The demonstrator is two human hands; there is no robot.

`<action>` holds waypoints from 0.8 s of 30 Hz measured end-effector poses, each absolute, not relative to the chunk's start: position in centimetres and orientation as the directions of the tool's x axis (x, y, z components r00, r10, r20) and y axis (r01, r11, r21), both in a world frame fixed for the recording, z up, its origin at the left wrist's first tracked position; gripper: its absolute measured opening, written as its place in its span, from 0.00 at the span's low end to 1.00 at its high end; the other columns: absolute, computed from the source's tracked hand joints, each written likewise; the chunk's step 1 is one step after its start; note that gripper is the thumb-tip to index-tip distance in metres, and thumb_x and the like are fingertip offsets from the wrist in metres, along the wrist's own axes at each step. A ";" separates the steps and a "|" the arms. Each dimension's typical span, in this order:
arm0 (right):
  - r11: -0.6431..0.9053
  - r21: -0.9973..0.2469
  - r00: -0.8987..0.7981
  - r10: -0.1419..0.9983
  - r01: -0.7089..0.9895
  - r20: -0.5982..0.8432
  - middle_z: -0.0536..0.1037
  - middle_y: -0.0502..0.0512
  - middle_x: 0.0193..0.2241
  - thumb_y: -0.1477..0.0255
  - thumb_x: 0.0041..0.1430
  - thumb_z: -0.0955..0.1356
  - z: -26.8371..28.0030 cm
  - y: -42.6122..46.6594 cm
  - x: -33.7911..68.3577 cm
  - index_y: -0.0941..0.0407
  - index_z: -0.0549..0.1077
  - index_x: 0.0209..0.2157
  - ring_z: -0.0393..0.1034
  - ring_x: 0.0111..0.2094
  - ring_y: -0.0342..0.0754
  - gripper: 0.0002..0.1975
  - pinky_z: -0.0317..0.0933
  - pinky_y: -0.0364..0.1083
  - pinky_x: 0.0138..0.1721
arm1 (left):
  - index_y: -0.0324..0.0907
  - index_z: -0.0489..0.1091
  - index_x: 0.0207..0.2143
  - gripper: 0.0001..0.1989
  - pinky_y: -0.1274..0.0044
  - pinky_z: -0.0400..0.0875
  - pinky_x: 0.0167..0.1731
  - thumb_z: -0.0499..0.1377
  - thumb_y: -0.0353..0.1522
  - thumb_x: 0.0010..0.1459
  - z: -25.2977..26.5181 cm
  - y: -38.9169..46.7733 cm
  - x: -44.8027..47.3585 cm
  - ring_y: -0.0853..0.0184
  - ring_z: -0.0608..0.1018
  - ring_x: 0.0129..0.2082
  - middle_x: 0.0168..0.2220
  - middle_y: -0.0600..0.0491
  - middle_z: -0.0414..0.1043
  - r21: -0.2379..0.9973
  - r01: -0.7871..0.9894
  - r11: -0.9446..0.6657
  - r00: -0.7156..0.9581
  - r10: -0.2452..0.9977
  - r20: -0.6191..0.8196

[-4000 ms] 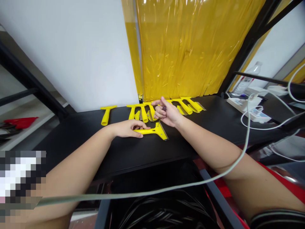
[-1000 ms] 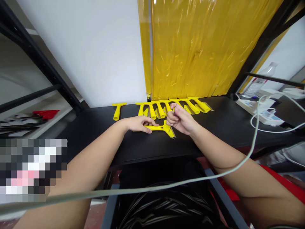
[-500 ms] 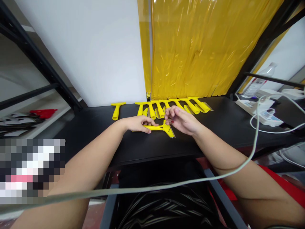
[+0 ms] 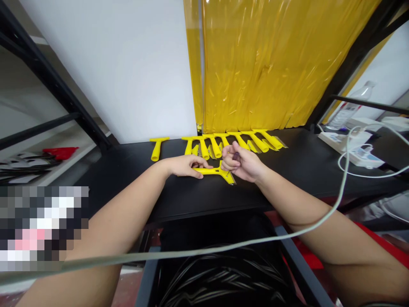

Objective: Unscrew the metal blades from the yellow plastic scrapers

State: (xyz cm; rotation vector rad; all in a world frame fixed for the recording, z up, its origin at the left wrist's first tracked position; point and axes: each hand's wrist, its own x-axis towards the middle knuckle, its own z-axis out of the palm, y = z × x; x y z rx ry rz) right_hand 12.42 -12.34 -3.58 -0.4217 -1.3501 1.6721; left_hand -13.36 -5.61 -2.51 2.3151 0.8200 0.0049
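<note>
A yellow scraper (image 4: 207,171) lies flat on the black tabletop (image 4: 191,196), its wide head towards the right with a thin metal blade along the edge. My left hand (image 4: 189,165) is closed round the handle end of it. Over the scraper's head, my right hand (image 4: 244,165) curls its fingers round a small screwdriver (image 4: 236,157). Only a bit of its dark red handle and thin shaft show, and the shaft points down at the head. Whether the tip sits in a screw is too small to tell.
Behind my hands lies a row of several yellow scrapers (image 4: 258,142), with one yellow scraper (image 4: 156,149) apart at the left. A white cable (image 4: 198,255) hangs across in front of me. White power strips (image 4: 364,155) and a plastic bottle (image 4: 351,106) stand at the right.
My right hand's fingers have curled further round the screwdriver and the wrist has turned, so its handle is now mostly covered. My left hand and the scraper have stayed put.
</note>
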 end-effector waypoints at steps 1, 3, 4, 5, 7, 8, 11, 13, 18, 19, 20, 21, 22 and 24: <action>0.018 -0.895 -0.516 0.812 -0.446 0.273 0.52 0.41 0.19 0.50 0.66 0.69 -3.6 -12.4 12.4 0.51 0.68 0.36 0.45 0.20 0.41 0.19 0.55 0.45 0.29 | 0.46 0.75 0.55 0.24 0.75 0.63 0.43 0.66 0.41 0.57 -2.5 -5.7 -13.4 0.65 0.73 0.42 0.47 0.53 0.75 0.600 0.555 -0.576 0.803 0.558 -0.208; 0.040 -0.869 -0.469 0.829 -0.493 0.303 0.55 0.41 0.20 0.54 0.63 0.73 -3.6 -12.4 12.5 0.50 0.65 0.37 0.49 0.22 0.41 0.18 0.55 0.44 0.30 | 0.46 0.76 0.54 0.22 0.75 0.63 0.44 0.66 0.41 0.58 -2.3 -5.8 -13.3 0.65 0.73 0.43 0.47 0.53 0.75 0.604 0.552 -0.575 0.805 0.557 -0.206; 0.052 -0.858 -0.449 0.835 -0.511 0.318 0.60 0.43 0.23 0.56 0.62 0.75 -3.6 -12.4 12.5 0.50 0.64 0.36 0.54 0.24 0.42 0.19 0.56 0.44 0.31 | 0.46 0.76 0.54 0.22 0.75 0.63 0.45 0.66 0.41 0.58 -2.3 -5.8 -13.3 0.65 0.73 0.44 0.48 0.53 0.75 0.604 0.551 -0.576 0.805 0.556 -0.204; 0.059 -0.852 -0.438 0.838 -0.521 0.326 0.64 0.45 0.26 0.57 0.61 0.75 -3.5 -12.4 12.5 0.51 0.64 0.35 0.58 0.27 0.42 0.19 0.57 0.44 0.33 | 0.46 0.76 0.54 0.22 0.75 0.63 0.46 0.66 0.41 0.58 -2.2 -5.8 -13.3 0.64 0.73 0.45 0.49 0.53 0.75 0.603 0.551 -0.577 0.805 0.557 -0.203; 0.054 -0.857 -0.445 0.837 -0.513 0.319 0.66 0.48 0.28 0.55 0.63 0.73 -3.5 -12.3 12.5 0.53 0.64 0.31 0.61 0.29 0.43 0.20 0.59 0.46 0.34 | 0.46 0.75 0.55 0.23 0.75 0.63 0.45 0.66 0.41 0.58 -2.2 -5.8 -13.2 0.64 0.73 0.45 0.50 0.53 0.75 0.597 0.556 -0.578 0.803 0.560 -0.206; 0.042 -0.864 -0.457 0.835 -0.501 0.306 0.65 0.47 0.27 0.53 0.64 0.72 -3.6 -12.2 12.6 0.54 0.65 0.31 0.59 0.27 0.43 0.21 0.59 0.46 0.34 | 0.46 0.75 0.55 0.23 0.75 0.63 0.45 0.66 0.41 0.58 -2.2 -5.8 -13.2 0.65 0.73 0.45 0.50 0.53 0.75 0.594 0.558 -0.579 0.802 0.559 -0.209; 0.025 -0.870 -0.465 0.837 -0.493 0.288 0.54 0.41 0.20 0.50 0.66 0.69 -3.7 -12.2 12.6 0.51 0.67 0.36 0.47 0.21 0.41 0.19 0.56 0.45 0.30 | 0.46 0.75 0.55 0.23 0.75 0.63 0.42 0.66 0.42 0.59 -2.4 -5.6 -13.3 0.66 0.73 0.42 0.47 0.53 0.75 0.592 0.558 -0.582 0.805 0.554 -0.214; 0.040 -0.857 -0.445 0.842 -0.514 0.305 0.55 0.41 0.21 0.53 0.63 0.73 -3.6 -12.3 12.7 0.50 0.66 0.39 0.49 0.22 0.42 0.18 0.55 0.44 0.30 | 0.46 0.75 0.55 0.22 0.75 0.63 0.42 0.66 0.42 0.59 -2.5 -5.6 -13.4 0.66 0.73 0.41 0.46 0.53 0.75 0.593 0.555 -0.584 0.807 0.552 -0.212; 0.062 -0.866 -0.454 0.831 -0.497 0.320 0.67 0.49 0.29 0.55 0.63 0.73 -3.4 -12.3 12.8 0.54 0.66 0.30 0.63 0.30 0.44 0.20 0.61 0.47 0.35 | 0.46 0.74 0.55 0.23 0.74 0.63 0.46 0.66 0.42 0.58 -2.6 -5.6 -13.4 0.64 0.73 0.46 0.51 0.53 0.75 0.587 0.561 -0.584 0.800 0.564 -0.203; 0.047 -0.871 -0.477 0.821 -0.489 0.312 0.64 0.47 0.25 0.53 0.64 0.71 -3.4 -12.3 12.9 0.54 0.67 0.31 0.60 0.27 0.44 0.20 0.60 0.47 0.34 | 0.46 0.74 0.55 0.23 0.74 0.63 0.46 0.66 0.42 0.58 -2.6 -5.6 -13.4 0.64 0.73 0.46 0.50 0.53 0.75 0.588 0.559 -0.585 0.802 0.560 -0.206; 0.029 -0.873 -0.501 0.810 -0.488 0.307 0.60 0.44 0.22 0.51 0.65 0.70 -3.5 -12.2 12.9 0.53 0.68 0.33 0.54 0.23 0.43 0.20 0.59 0.47 0.33 | 0.46 0.74 0.55 0.23 0.75 0.63 0.46 0.66 0.42 0.58 -2.5 -5.6 -13.4 0.64 0.73 0.45 0.50 0.53 0.75 0.590 0.556 -0.585 0.805 0.554 -0.210; 0.015 -0.871 -0.518 0.799 -0.492 0.306 0.55 0.42 0.19 0.50 0.66 0.69 -3.5 -12.2 12.9 0.52 0.69 0.36 0.49 0.21 0.42 0.20 0.58 0.46 0.32 | 0.46 0.74 0.55 0.23 0.75 0.63 0.46 0.65 0.42 0.58 -2.5 -5.6 -13.3 0.65 0.73 0.45 0.50 0.53 0.75 0.592 0.553 -0.586 0.808 0.549 -0.213; 0.010 -0.866 -0.524 0.793 -0.500 0.312 0.53 0.40 0.18 0.50 0.65 0.69 -3.6 -12.2 13.0 0.51 0.68 0.39 0.46 0.20 0.42 0.19 0.57 0.46 0.31 | 0.46 0.74 0.55 0.23 0.75 0.63 0.46 0.65 0.42 0.59 -2.4 -5.6 -13.3 0.65 0.73 0.45 0.50 0.53 0.75 0.595 0.550 -0.586 0.811 0.545 -0.213; 0.030 -0.847 -0.492 0.803 -0.530 0.336 0.56 0.40 0.20 0.53 0.64 0.73 -3.7 -12.3 12.9 0.49 0.64 0.42 0.49 0.22 0.41 0.19 0.56 0.44 0.32 | 0.47 0.74 0.57 0.24 0.76 0.63 0.45 0.65 0.41 0.59 -2.4 -5.7 -13.3 0.66 0.73 0.45 0.50 0.54 0.75 0.596 0.551 -0.585 0.810 0.546 -0.213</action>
